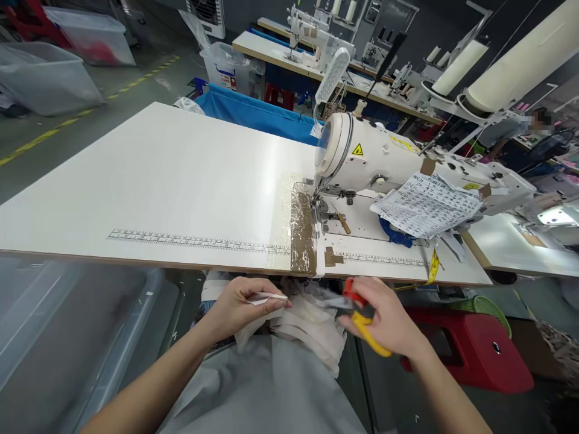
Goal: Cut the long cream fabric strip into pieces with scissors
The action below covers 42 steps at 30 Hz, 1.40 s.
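Observation:
My left hand (246,306) pinches a narrow strip of white fabric (266,298) over my lap, just below the table's front edge. To its right, my right hand (384,313) is closed on scissors with red and yellow handles (368,334). Their blades point left and are blurred. Cream fabric (312,325) lies bunched on my lap between and below both hands. The scissor blades are close to its upper part; whether they touch it, I cannot tell.
A white sewing machine (375,150) stands on the white table (181,181), with a handwritten paper (429,202) on it. A yellow tape measure (433,266) hangs at the front edge. A red stool (493,349) is at the right, a clear plastic bin (67,337) at the left.

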Each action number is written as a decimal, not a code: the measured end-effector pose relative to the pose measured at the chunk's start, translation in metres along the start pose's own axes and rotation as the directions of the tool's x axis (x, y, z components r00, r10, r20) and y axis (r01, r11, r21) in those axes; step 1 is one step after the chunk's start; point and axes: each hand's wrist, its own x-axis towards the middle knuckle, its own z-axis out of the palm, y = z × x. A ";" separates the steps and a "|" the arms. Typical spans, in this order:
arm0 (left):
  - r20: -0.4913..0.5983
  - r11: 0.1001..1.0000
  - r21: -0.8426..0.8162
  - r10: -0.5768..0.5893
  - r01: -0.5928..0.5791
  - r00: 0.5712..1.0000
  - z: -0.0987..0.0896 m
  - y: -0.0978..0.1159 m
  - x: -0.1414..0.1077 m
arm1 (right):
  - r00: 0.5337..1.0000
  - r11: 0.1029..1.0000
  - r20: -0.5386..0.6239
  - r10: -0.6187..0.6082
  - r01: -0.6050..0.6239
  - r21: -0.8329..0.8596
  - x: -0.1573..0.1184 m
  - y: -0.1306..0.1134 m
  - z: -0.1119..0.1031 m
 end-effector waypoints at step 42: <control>0.042 0.970 0.020 -0.244 0.243 0.969 0.003 0.001 -0.011 | 0.953 0.894 0.175 -0.249 0.295 -0.338 0.038 -0.028 0.023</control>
